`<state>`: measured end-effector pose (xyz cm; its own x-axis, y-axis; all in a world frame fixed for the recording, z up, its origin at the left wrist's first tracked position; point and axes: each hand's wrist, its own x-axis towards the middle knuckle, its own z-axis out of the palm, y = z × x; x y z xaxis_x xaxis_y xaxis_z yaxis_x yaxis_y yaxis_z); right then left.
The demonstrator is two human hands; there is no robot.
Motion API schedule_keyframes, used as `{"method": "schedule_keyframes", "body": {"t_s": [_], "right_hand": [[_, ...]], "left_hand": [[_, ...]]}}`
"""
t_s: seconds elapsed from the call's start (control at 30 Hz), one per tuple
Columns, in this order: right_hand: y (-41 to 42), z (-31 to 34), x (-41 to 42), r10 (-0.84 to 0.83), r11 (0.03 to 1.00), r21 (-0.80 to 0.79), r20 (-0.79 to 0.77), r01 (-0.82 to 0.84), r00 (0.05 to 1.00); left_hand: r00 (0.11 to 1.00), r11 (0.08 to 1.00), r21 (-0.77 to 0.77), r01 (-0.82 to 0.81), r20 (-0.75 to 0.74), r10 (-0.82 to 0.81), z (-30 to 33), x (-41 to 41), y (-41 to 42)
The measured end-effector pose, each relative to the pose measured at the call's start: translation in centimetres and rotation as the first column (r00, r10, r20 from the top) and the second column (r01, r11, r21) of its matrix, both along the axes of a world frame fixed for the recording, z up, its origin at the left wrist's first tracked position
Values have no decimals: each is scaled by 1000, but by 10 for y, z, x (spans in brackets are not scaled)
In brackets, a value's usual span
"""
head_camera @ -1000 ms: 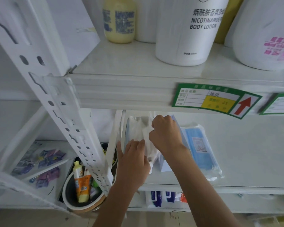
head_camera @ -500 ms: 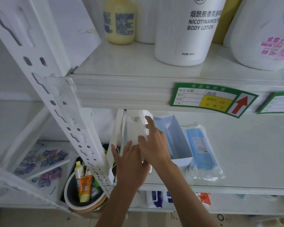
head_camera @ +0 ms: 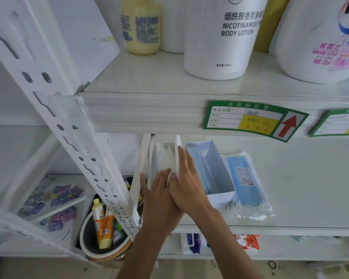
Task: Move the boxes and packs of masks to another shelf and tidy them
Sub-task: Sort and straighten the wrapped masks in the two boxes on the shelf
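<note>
Both hands work at the shelf's (head_camera: 290, 198) left end. The left hand (head_camera: 159, 198) lies flat, fingers loose, against the white masks (head_camera: 163, 156), whose far end is lost under the upper shelf. The right hand (head_camera: 186, 178), flat and unclenched, presses the white box (head_camera: 178, 154) wall. An open box (head_camera: 220, 178) and blue pack (head_camera: 248, 182) sit alongside; rightward the shelf runs bare.

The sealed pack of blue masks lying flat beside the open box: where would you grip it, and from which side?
Pinch the sealed pack by its clear front edge, coming from the shelf's open front. It lies flat, its left side tight against the open box, and the front seam sits nearest the shelf lip, probably the easiest to pinch.
</note>
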<state>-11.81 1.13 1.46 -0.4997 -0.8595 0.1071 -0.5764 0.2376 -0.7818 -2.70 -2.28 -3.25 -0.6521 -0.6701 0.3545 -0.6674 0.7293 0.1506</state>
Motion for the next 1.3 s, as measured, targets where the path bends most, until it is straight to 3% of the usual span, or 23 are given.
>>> {"method": "schedule_keyframes", "body": {"t_s": [0.1,0.17,0.27,0.33,0.67,0.8,0.97,1.07,1.17,1.23,1.3], "right_hand": [[4,-2,-10,80,996,36,-29,-79,996],[7,-3,-17,123,986,127,-135,-106,983],[6,-4,-23,91,985,168,-302,-41,949],[1,-2,-23,36,986,164,-324,18,946],[-24,9,-23,-9,940,324,-280,104,960],[-33,3,-22,59,887,437,-430,150,901],[-32,-9,-24,62,903,387,-550,189,833],[-22,-17,-32,69,943,314,-507,109,859],[-9,-16,-41,124,992,93,-498,-89,858],[0,-19,-47,245,967,74,-547,-245,801],[5,-26,-53,297,953,136,-578,-270,760]], "left_hand": [[998,996,94,4,-59,1,0,6,-1],[993,990,137,14,-118,3,-3,9,0],[984,977,214,10,-178,29,-9,15,-1],[978,967,253,21,-204,32,-12,18,-3],[986,966,253,44,-167,-1,-16,19,-6],[978,970,234,61,-210,-11,-14,17,-3],[947,952,298,73,-319,27,-8,14,-8],[945,950,291,116,-326,-16,-7,12,-8],[957,946,287,150,-283,-66,-4,9,-9],[975,942,301,151,-202,-92,-1,8,-12],[982,937,315,150,-161,-103,-1,8,-12]]}}
